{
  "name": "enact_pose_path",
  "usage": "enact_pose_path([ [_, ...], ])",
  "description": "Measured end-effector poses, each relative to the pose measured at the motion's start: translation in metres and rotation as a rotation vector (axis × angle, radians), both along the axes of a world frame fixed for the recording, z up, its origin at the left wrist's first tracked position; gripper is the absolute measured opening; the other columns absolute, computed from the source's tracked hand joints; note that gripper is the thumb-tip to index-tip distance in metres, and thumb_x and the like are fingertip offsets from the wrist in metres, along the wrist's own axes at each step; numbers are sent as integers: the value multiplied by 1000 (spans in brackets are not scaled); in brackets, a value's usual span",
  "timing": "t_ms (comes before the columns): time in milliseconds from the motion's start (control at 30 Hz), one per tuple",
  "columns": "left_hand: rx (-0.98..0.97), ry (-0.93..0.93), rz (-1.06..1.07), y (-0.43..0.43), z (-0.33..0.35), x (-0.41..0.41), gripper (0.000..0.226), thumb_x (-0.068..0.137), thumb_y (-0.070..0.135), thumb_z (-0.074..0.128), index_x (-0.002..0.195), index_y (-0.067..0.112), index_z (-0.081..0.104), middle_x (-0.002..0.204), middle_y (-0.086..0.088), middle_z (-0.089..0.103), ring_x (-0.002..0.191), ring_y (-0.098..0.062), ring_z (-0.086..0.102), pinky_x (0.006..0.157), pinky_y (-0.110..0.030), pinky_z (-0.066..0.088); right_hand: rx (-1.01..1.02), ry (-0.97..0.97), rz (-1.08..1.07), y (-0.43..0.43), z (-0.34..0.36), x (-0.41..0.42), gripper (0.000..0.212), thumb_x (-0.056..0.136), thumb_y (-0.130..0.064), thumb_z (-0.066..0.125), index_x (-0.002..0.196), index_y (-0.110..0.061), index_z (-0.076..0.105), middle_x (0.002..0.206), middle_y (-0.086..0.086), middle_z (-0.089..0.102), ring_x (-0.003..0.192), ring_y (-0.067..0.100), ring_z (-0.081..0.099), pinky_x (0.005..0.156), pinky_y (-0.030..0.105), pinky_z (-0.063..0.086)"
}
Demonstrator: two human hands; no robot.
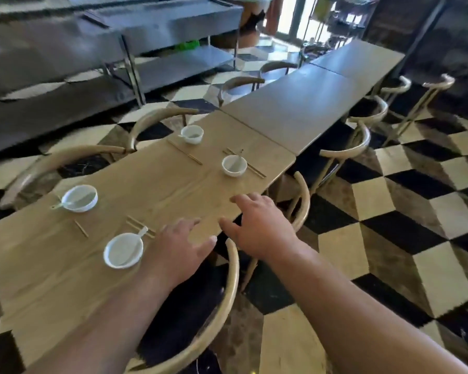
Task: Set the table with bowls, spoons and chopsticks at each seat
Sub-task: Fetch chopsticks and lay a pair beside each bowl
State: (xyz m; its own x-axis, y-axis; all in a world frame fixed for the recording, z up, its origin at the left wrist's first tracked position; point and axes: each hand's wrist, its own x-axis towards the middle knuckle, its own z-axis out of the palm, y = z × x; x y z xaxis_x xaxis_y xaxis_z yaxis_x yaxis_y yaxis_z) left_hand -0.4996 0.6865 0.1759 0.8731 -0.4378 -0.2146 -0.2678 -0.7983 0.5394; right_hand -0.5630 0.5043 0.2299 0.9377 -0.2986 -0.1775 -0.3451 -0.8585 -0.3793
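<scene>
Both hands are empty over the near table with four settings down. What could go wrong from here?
The left hand hovers close to the nearest bowl, whose spoon sticks out over the rim; a careless sweep might knock it. The far right bowl sits partly on its chopsticks, so it may rock.

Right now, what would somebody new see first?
Probably the two empty hands, left hand and right hand, spread over the near edge of the wooden table. Then four white bowls with spoons and chopsticks beside them, and the checkered floor at right.
</scene>
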Motion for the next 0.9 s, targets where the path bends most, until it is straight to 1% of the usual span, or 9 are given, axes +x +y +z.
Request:
enact_pose_path([
  [167,-57,55,89,-12,-32,51,68,94,67,57,151,29,56,150,5,61,139,-21,54,111,-40,44,-41,77,125,10,-25,71,65,100,-62,52,154,-26,47,147,2,54,142,26,45,110,44,48],
  [267,-92,111,141,-20,-50,72,68,93,70,56,149,32,57,148,9,61,138,-18,54,110,-41,49,-31,113,184,7,-42,106,63,101,-60,52,155,-27,47,149,0,55,142,24,45,112,41,46],
  [400,-91,181,292,-25,-82,92,60,92,72,56,139,35,63,132,14,63,124,-13,60,94,-34,51,42,173,198,0,-81,145,56,102,-57,53,151,-28,52,148,-4,57,141,20,48,107,37,47],
  [500,-74,233,399,-21,-107,98,43,96,60,59,128,31,68,104,16,62,101,-11,62,79,-30,46,88,269,254,2,-121,168,51,101,-55,53,145,-30,57,141,-5,60,125,19,60,95,37,53],
  [567,-66,284,489,-17,-129,102,32,98,55,61,119,32,69,93,15,60,92,-10,61,75,-30,45,141,332,305,6,-151,187,47,102,-53,53,142,-29,59,137,-6,62,115,18,64,88,35,55],
  [700,-47,362,767,-9,-170,108,18,94,55,67,101,38,68,92,19,69,85,-3,65,74,-31,53,278,418,353,18,-204,223,39,103,-43,57,137,-24,64,123,-3,70,96,15,64,78,30,51],
  [800,-91,386,980,-8,-192,114,13,98,44,64,101,35,73,91,21,72,86,-2,68,82,-36,60,336,469,371,24,-241,245,34,102,-33,58,133,-21,67,105,-6,74,85,11,65,71,27,51],
  [867,-123,399,1080,-5,-207,118,13,99,45,64,103,35,72,93,21,73,87,-2,69,81,-35,60,344,479,378,31,-262,258,31,101,-30,58,131,-22,65,86,-14,67,72,2,60,59,22,46],
  [900,-134,406,1111,-4,-215,121,14,99,46,64,104,35,72,94,21,73,87,-2,69,80,-35,60,338,483,387,35,-271,264,31,101,-29,58,131,-22,64,84,-14,65,70,1,57,58,23,44],
])
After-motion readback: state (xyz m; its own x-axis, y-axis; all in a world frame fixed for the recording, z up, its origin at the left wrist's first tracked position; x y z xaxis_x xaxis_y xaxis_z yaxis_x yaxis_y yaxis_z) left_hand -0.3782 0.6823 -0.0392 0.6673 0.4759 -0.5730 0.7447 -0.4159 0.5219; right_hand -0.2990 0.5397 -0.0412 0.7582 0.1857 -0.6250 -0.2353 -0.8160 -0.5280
